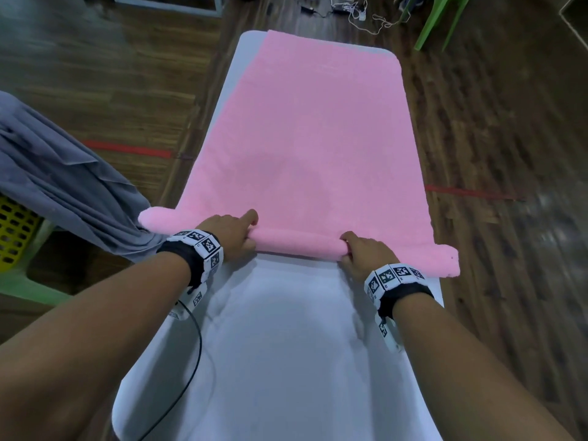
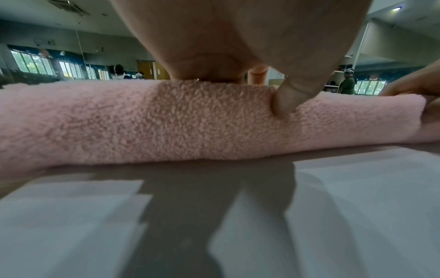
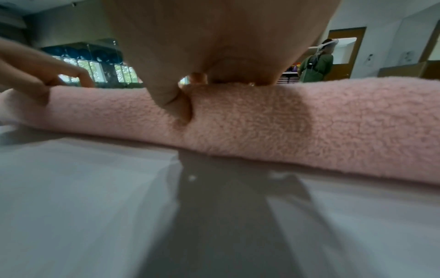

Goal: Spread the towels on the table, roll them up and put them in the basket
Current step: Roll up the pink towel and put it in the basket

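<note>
A pink towel [image 1: 305, 132] lies spread along the white table [image 1: 280, 345], and its near end is rolled into a roll [image 1: 299, 243] that overhangs both table sides. My left hand [image 1: 234, 232] grips the roll left of centre, with the fingers curled over the top and the thumb [image 2: 288, 97] pressed into the near face of the roll [image 2: 166, 122]. My right hand [image 1: 362, 254] grips it right of centre in the same way, its thumb [image 3: 171, 101] dug into the pile of the roll [image 3: 285, 127]. A yellow basket [image 1: 16, 230] stands at the far left, partly under a grey towel [image 1: 63, 186].
The basket sits on a green stool [image 1: 31, 288] beside the table's left edge. A green chair [image 1: 442, 20] and loose cables [image 1: 356, 11] are on the wooden floor beyond the table's far end. A black cable [image 1: 194, 361] trails from my left wrist. A person [image 3: 316, 62] stands in the background.
</note>
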